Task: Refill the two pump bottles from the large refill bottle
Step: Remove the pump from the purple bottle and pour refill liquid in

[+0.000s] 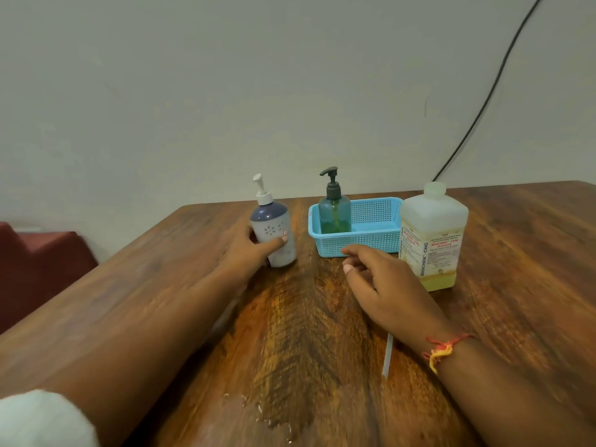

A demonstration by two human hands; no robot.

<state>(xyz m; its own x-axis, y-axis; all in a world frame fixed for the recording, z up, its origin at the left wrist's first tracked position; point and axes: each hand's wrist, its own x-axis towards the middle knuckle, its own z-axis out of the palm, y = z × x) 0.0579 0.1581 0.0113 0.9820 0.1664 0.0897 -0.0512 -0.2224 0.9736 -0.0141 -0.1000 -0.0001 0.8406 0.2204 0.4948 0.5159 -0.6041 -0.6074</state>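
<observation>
A grey-blue pump bottle [273, 224] with a white pump stands tilted on the wooden table [296, 333], and my left hand [250, 253] grips its lower body, thumb across the front. A green pump bottle [334, 210] with a dark pump stands upright in the left end of a light blue basket [374, 235]. The large white refill bottle [430, 237], capped, with a little yellow liquid at the bottom, stands right of the basket. My right hand [383, 285] hovers over the table in front of the basket, fingers loosely curled, holding nothing.
A thin white tube [387, 354] lies on the table by my right wrist. Some spilled residue [264, 414] marks the near table surface. A dark red seat [42, 262] is at the left, and a black cable [490, 88] runs down the wall at the right.
</observation>
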